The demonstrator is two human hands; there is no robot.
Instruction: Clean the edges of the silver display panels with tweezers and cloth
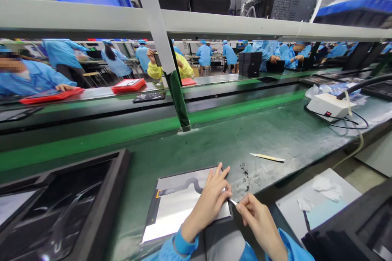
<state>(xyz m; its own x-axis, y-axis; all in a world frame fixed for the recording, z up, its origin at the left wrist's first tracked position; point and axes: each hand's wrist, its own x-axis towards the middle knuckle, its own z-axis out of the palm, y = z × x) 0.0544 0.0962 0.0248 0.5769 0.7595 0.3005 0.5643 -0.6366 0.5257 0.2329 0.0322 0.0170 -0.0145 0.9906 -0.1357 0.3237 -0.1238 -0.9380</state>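
A flat screen panel with a silvery back and dark edges lies on the green bench in front of me. My left hand rests on its right part, fingers stretched and some spread, steadying it. Between the thumb and fingers of my right hand is a slim, pale tool; its tip meets the panel's right edge beside my left fingertips. What kind of tool it is I cannot make out. Black scraps are scattered just beyond the panel. Farther right lies a thin knife with a yellow handle.
At left stands a black foam tray holding panels. A green post rises behind the panel to an overhead shelf. A white box with a hose sits at right. Several people in blue work beyond the conveyor.
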